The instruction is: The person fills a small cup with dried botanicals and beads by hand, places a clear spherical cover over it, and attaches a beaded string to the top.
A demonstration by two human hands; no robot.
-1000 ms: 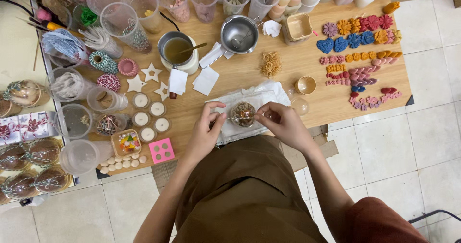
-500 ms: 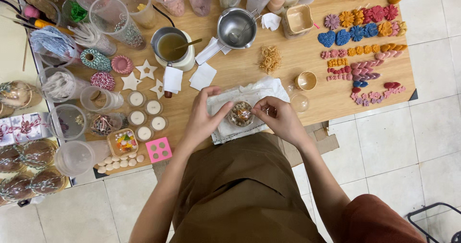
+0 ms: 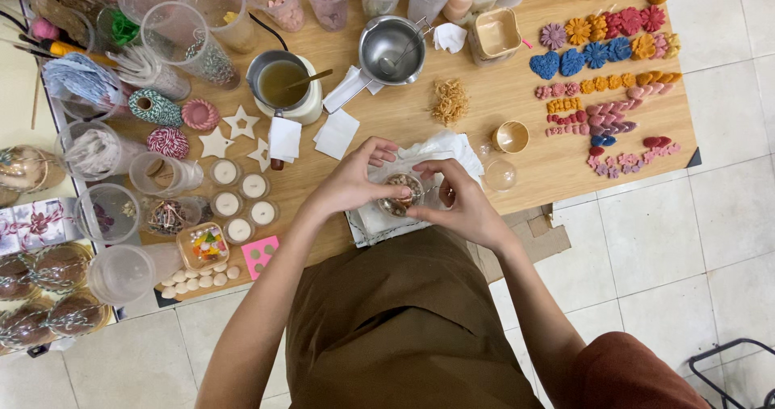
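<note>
Two hands around a small filled glass cup at the table's near edge.

White tealights (image 3: 240,198) lie left; the left hand (image 3: 353,181) and right hand (image 3: 462,201) both grasp the cup (image 3: 400,194), over white paper (image 3: 446,148) on the wooden table (image 3: 484,102); coloured wax flowers (image 3: 605,41) lie far right.

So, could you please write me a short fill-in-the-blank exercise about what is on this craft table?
1. Both hands, the left hand and the right hand, hold a small clear ____ filled with dried bits.
2. The white cut-outs beside the twine spools are shaped like ____.
3. The steel pot near the back of the table has a ____ resting inside it.
4. The square tray at the table's front edge is coloured ____.

Missing words: cup; stars; spoon; pink
</note>
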